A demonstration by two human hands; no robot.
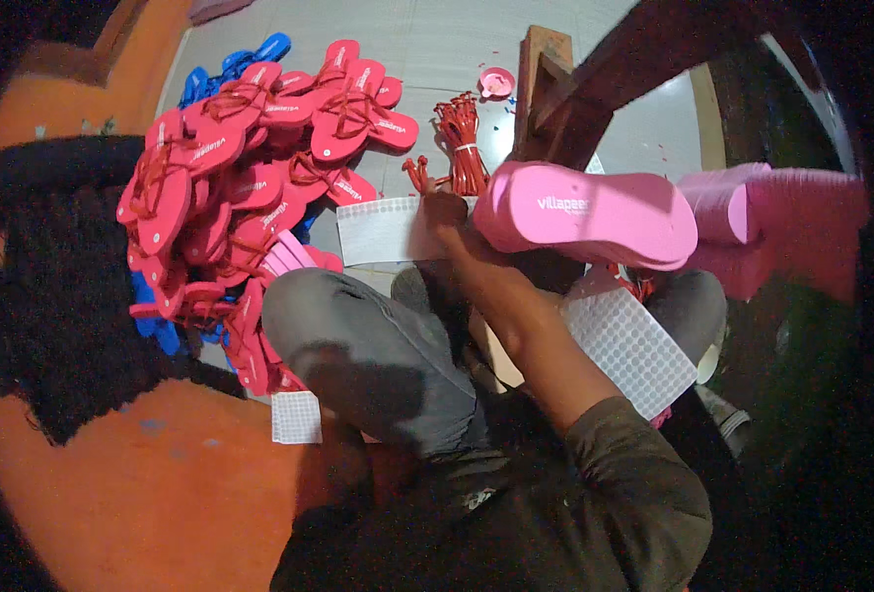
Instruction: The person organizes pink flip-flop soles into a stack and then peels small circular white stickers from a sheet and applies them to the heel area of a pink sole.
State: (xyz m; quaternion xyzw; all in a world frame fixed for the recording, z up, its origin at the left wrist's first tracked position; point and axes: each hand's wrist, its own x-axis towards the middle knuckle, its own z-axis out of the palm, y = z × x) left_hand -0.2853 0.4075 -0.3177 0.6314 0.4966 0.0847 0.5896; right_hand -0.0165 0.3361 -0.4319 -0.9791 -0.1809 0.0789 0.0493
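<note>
Hand (445, 209) on sticker sheet (388, 230), pink sole (595, 212) beside

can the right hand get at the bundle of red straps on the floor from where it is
Probably yes. The right hand rests on the sticker sheet, and the strap bundle lies just beyond on bare floor; nothing sits between them.

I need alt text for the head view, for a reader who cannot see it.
A seated person's hand touches a white sticker sheet beside a stack of pink soles. A pile of red sandals lies at the left, a bundle of red straps beyond; the other hand is not visible.
</note>
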